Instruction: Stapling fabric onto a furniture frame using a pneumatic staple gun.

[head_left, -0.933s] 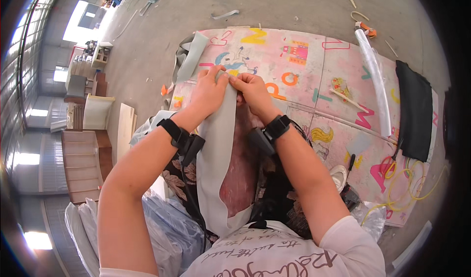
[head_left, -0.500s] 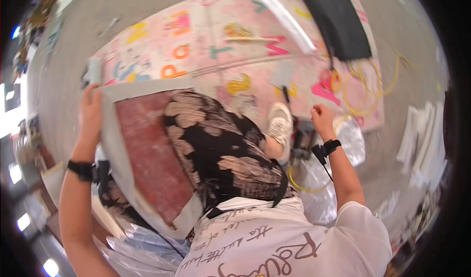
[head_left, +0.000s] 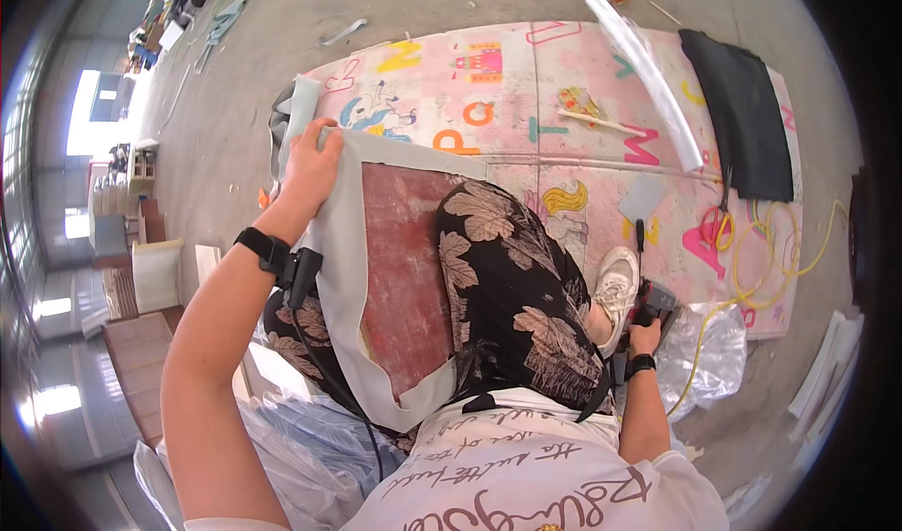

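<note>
Left hand: my left hand (head_left: 313, 164) has its fingers clamped on the top corner of the grey material (head_left: 343, 282)
Red panel: the worn reddish panel (head_left: 404, 268) sits at my lap, grey stuff along its edges, patterned trouser leg (head_left: 498, 249) overlapping its right side
Right hand: way down by the white shoe (head_left: 616, 287), my right hand (head_left: 645, 337) has fingers curled round the dark-and-red tool (head_left: 657, 298)
Play mat: pink mat (head_left: 601, 47) ahead, with orange-handled scissors (head_left: 722, 228) and black fabric (head_left: 742, 117) on it
</note>
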Available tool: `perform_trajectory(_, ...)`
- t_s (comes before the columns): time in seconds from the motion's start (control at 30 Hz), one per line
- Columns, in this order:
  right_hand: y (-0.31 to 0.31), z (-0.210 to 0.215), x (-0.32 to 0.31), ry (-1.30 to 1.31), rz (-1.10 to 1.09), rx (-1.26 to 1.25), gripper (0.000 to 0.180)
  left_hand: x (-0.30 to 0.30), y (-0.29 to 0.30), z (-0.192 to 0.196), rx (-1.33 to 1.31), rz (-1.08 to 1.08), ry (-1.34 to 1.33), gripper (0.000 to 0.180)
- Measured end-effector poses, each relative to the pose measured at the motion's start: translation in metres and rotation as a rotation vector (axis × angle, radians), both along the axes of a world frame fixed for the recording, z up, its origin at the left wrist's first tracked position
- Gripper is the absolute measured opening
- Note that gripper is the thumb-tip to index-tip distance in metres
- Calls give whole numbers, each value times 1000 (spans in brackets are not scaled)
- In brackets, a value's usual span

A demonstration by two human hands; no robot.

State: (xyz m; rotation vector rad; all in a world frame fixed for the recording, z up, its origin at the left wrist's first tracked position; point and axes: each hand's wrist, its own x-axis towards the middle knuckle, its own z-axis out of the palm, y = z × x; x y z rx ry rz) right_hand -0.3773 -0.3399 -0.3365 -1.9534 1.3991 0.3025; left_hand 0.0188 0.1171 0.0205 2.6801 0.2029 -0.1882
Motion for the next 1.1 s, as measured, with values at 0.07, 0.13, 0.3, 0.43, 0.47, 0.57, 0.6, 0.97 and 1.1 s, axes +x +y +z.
perform_trajectory(0.07,-11,-2,0,-74,-73,167,42,-6,-4,3,14,30,-19,39)
perform_trajectory(0.13,-29,14,2,-183,-217,358,42,-8,-3,4,27,55,-32,39)
perform_trajectory(0.3,-52,104,68,-408,-322,564,17,-4,2,5,83,2,-67,40)
perform_trajectory(0.43,-7,228,165,-619,77,646,18,1,-2,6,80,6,-41,41)
perform_trajectory(0.47,19,261,189,-689,87,725,18,2,-1,3,73,2,-35,41)
perform_trajectory(0.57,80,323,252,-689,301,1168,25,-4,-1,5,58,19,-26,42)
perform_trajectory(0.6,99,331,272,-707,399,1306,25,-5,-4,6,49,29,-25,42)
perform_trajectory(0.97,218,325,338,-783,646,1414,26,-4,-7,8,100,10,-29,46)
perform_trajectory(1.1,220,323,338,-733,620,1465,30,-3,0,4,82,-12,-53,46)
